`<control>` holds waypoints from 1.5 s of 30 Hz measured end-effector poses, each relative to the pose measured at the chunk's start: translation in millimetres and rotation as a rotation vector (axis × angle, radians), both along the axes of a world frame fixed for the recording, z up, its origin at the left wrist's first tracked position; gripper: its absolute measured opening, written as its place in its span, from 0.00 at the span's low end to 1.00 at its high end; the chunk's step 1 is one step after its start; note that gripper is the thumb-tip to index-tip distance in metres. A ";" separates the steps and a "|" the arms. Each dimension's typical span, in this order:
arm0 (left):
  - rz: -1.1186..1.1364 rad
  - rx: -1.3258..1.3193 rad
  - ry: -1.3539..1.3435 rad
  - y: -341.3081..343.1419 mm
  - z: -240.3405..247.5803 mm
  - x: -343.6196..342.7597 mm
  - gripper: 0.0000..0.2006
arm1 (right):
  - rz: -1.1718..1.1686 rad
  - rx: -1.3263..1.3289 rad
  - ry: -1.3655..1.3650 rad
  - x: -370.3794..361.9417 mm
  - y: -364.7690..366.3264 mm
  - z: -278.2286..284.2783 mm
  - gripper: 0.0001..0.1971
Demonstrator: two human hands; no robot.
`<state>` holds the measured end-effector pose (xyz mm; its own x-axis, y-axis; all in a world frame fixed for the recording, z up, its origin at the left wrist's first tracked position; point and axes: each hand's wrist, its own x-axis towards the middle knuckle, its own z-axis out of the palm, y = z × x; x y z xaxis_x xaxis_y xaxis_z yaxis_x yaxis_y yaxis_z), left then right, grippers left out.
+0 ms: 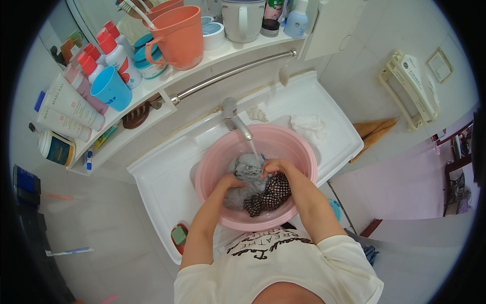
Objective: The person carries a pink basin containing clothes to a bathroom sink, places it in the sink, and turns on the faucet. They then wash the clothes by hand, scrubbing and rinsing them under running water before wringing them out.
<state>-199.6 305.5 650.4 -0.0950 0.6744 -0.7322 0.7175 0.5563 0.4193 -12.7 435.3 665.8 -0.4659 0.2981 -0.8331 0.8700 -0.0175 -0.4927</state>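
A pink basin (206, 152) stands in the white sink, with water running into it from the faucet (237, 121). Wet grey cloth (248, 169) lies bunched inside, directly under the stream. Against its lower right side rests a dark cloth with a light checked pattern (276, 191). My left hand (233, 181) grips the grey cloth at its left side, its fingertips partly hidden in the folds. On the opposite side my right hand (272, 166) has its fingers curled and pinched on the same cloth, just above the checked one.
Crumpled white cloth (310, 127) lies on the sink ledge (334, 116) at the right. Green soap (178, 235) sits in a red dish at the lower left. Above, a shelf holds an orange mug (179, 38), a blue cup (112, 88) and several bottles. A metal rail (228, 76) runs beneath it.
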 end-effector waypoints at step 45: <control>0.320 0.281 0.248 34.6 -15.0 22.6 0.40 | -0.254 0.639 -0.006 -16.0 11.0 -22.8 0.29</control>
<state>-177.0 340.1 635.4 -0.4784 0.7513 -0.4547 0.6264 0.6548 0.4229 -28.7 446.3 643.0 -0.3125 0.8311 -0.4600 0.8801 0.0711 -0.4695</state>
